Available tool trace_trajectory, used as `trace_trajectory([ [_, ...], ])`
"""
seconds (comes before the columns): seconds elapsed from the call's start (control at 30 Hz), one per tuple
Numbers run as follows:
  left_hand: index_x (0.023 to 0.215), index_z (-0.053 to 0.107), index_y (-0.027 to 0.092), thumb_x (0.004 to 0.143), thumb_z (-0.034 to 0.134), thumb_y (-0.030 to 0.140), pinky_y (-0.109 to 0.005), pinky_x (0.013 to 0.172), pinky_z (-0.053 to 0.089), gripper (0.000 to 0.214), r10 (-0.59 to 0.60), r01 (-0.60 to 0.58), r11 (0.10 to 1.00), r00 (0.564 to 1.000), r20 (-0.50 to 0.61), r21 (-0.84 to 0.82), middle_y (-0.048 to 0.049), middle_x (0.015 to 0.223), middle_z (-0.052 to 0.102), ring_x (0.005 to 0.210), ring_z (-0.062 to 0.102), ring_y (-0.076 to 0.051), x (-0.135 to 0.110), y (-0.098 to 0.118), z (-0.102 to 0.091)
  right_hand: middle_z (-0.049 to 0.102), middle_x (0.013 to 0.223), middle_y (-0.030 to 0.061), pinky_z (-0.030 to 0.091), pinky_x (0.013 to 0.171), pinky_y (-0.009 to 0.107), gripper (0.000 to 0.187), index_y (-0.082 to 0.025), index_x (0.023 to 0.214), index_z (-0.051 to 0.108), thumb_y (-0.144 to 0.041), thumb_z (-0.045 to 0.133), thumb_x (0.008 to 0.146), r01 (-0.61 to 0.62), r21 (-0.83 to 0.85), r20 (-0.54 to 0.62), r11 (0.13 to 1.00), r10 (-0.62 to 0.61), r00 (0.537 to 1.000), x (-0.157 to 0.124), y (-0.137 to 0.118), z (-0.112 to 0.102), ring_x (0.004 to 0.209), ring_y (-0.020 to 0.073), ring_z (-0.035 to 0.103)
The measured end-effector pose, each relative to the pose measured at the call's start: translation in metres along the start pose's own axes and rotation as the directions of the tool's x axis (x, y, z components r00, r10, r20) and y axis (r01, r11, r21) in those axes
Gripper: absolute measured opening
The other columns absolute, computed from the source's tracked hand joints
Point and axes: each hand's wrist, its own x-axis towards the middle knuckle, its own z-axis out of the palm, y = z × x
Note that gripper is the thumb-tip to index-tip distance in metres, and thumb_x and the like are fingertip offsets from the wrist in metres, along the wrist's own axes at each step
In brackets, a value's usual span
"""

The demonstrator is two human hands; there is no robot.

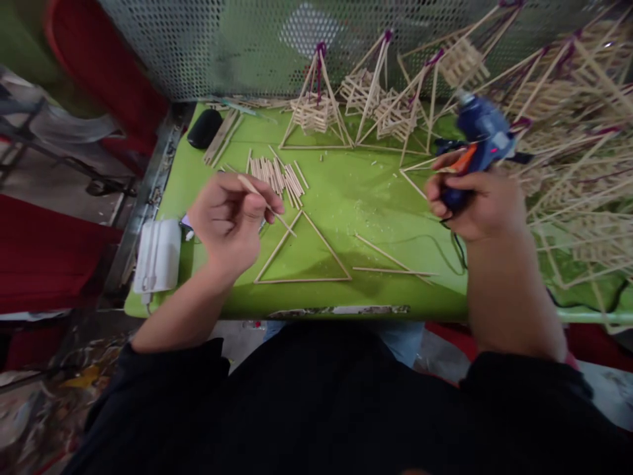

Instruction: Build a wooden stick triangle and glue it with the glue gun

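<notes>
Black shirt (pixel 336 402) nearest; left hand (pixel 230 221) pinches thin stick (pixel 284 223) near stick triangle (pixel 302 280) on green table (pixel 331 198), right hand (pixel 487 198) grips blue glue gun (pixel 479 128). Purple-tied frames (pixel 316 117) crowd back and right edges, short sticks (pixel 274 175) piled behind triangle.

We identify a black top (pixel 316 402) with a uniform dark surface, filling the lower centre of the frame. We note its left sleeve (pixel 163 376) at lower left and right sleeve (pixel 534 379) at lower right, both black, ending near the elbow. We find the left hand (pixel 230 214) and right hand (pixel 482 201) bare. We observe light-blue legwear (pixel 403 340) beside the top.
</notes>
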Motion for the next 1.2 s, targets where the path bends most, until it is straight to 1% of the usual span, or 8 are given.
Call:
trace_trajectory([
  [0.07, 0.105, 0.081, 0.023, 0.104, 0.088, 0.039, -0.024, 0.053, 0.057, 0.017, 0.000, -0.005, 0.999, 0.995, 0.103, 0.051, -0.0022, 0.087, 0.082, 0.068, 0.078, -0.013, -0.004, -0.002, -0.003, 0.069, 0.078, -0.0015, 0.032, 0.055, 0.034, 0.028, -0.024, 0.116, 0.077, -0.032, 0.080, 0.089, -0.036, 0.048, 0.106, 0.998, 0.031, 0.994, 0.001, 0.007, 0.020, 0.060, 0.0126, 0.058],
  [0.17, 0.105, 0.086, 0.022, 0.099, 0.093, 0.031, -0.025, 0.059, 0.059, 0.013, 0.000, -0.047, 0.980, 0.972, 0.236, 0.191, -0.0029, 0.087, 0.084, 0.072, 0.079, -0.014, -0.009, 0.001, -0.002, 0.056, 0.067, -0.0060, 0.032, 0.054, 0.031, 0.031, -0.025, 0.112, 0.077, -0.044, 0.089, 0.090, -0.059, 0.162, 0.261, 0.985, 0.014, 0.965, -0.007, 0.025, 0.045, 0.055, 0.0125, 0.046],
  [0.27, 0.102, 0.087, 0.022, 0.100, 0.090, 0.025, -0.022, 0.055, 0.053, 0.005, 0.035, -0.124, 0.955, 0.949, 0.314, 0.268, -0.0015, 0.084, 0.085, 0.065, 0.074, -0.010, -0.009, 0.010, 0.004, 0.058, 0.071, -0.0025, 0.039, 0.052, 0.030, 0.036, -0.024, 0.109, 0.077, -0.058, 0.084, 0.100, -0.044, 0.185, 0.385, 0.982, -0.031, 0.922, -0.027, 0.041, 0.056, 0.057, 0.0141, 0.050],
  [0.4, 0.100, 0.087, 0.023, 0.100, 0.090, 0.026, -0.022, 0.052, 0.051, 0.003, 0.002, -0.131, 0.937, 0.929, 0.371, 0.323, -0.0012, 0.084, 0.085, 0.064, 0.074, -0.011, -0.010, 0.019, 0.011, 0.073, 0.094, 0.0059, 0.046, 0.049, 0.031, 0.037, -0.026, 0.114, 0.081, -0.061, 0.072, 0.109, 0.062, 0.175, 0.324, 0.983, -0.117, 0.939, -0.055, 0.052, 0.060, 0.062, 0.0168, 0.063],
  [0.53, 0.101, 0.086, 0.024, 0.100, 0.091, 0.024, -0.022, 0.055, 0.057, 0.005, -0.021, -0.120, 0.943, 0.909, 0.416, 0.309, -0.0013, 0.086, 0.086, 0.066, 0.077, -0.012, -0.013, 0.020, 0.014, 0.075, 0.108, 0.0086, 0.046, 0.045, 0.032, 0.043, -0.027, 0.116, 0.084, -0.065, 0.063, 0.113, 0.108, 0.215, 0.336, 0.971, -0.177, 0.925, -0.069, 0.053, 0.062, 0.057, 0.0146, 0.064],
  [0.77, 0.109, 0.085, 0.026, 0.099, 0.090, 0.017, -0.020, 0.057, 0.063, 0.014, 0.000, -0.115, 0.966, 0.897, 0.442, 0.233, -0.0010, 0.089, 0.087, 0.069, 0.081, -0.013, -0.016, 0.022, 0.016, 0.073, 0.102, 0.0077, 0.046, 0.045, 0.031, 0.038, -0.026, 0.113, 0.083, -0.059, 0.065, 0.115, 0.078, 0.202, 0.397, 0.976, -0.154, 0.905, -0.080, 0.049, 0.067, 0.058, 0.0146, 0.066],
  [1.07, 0.116, 0.083, 0.026, 0.102, 0.088, 0.020, -0.019, 0.060, 0.066, 0.016, 0.037, -0.146, 0.972, 0.867, 0.497, 0.182, -0.0005, 0.089, 0.088, 0.072, 0.084, -0.013, -0.014, 0.025, 0.016, 0.070, 0.095, 0.0064, 0.043, 0.042, 0.031, 0.038, -0.024, 0.102, 0.080, -0.059, 0.069, 0.112, -0.001, 0.190, 0.383, 0.982, -0.073, 0.921, -0.080, 0.045, 0.067, 0.056, 0.0148, 0.064],
  [1.2, 0.118, 0.084, 0.029, 0.101, 0.088, 0.019, -0.020, 0.061, 0.067, 0.020, 0.033, -0.137, 0.973, 0.876, 0.481, 0.184, 0.0011, 0.089, 0.087, 0.071, 0.083, -0.013, -0.018, 0.023, 0.017, 0.070, 0.090, 0.0063, 0.042, 0.039, 0.032, 0.035, -0.026, 0.100, 0.080, -0.058, 0.071, 0.111, 0.007, 0.191, 0.366, 0.982, -0.077, 0.927, -0.081, 0.045, 0.068, 0.055, 0.0167, 0.063],
])
